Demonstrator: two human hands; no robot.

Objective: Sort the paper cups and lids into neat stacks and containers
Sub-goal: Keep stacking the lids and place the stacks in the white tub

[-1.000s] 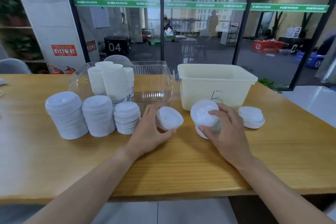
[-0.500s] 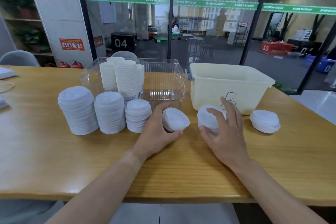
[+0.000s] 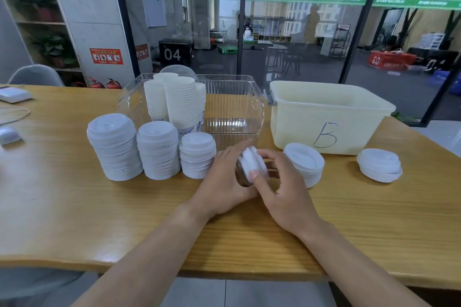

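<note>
At the table's [image 3: 74,207] centre, both hands meet on a small bunch of white lids [image 3: 252,164] tilted on edge, brownish underside facing left. Left hand [image 3: 224,179] cups the bunch from the left, fingers curled round its far rim. Right hand [image 3: 282,182] pinches it from the right, thumb on the near rim, fingers over the top edge. Bunch looks lifted off the wood, but can't tell for sure.

Left of the hands: three upright lid stacks in a row, touching or nearly so. Tall stack [image 3: 113,147] is furthest left, middle stack [image 3: 158,149] is next, short stack [image 3: 198,154] is just beside the left hand.

Behind the row: clear ribbed bin [image 3: 249,107] with nested paper cup stacks [image 3: 179,104] standing in its left half. To its right, a cream tub [image 3: 324,117] marked with a handwritten "B".

In front of the tub: low lid stack [image 3: 305,161] just right of the right hand, partly hidden by its fingers. Further right, well apart, another low lid pile [image 3: 379,164] near the tub's right corner.

Far left edge: a grey mouse [image 3: 10,135], a cable, a flat white device [image 3: 13,95].
</note>
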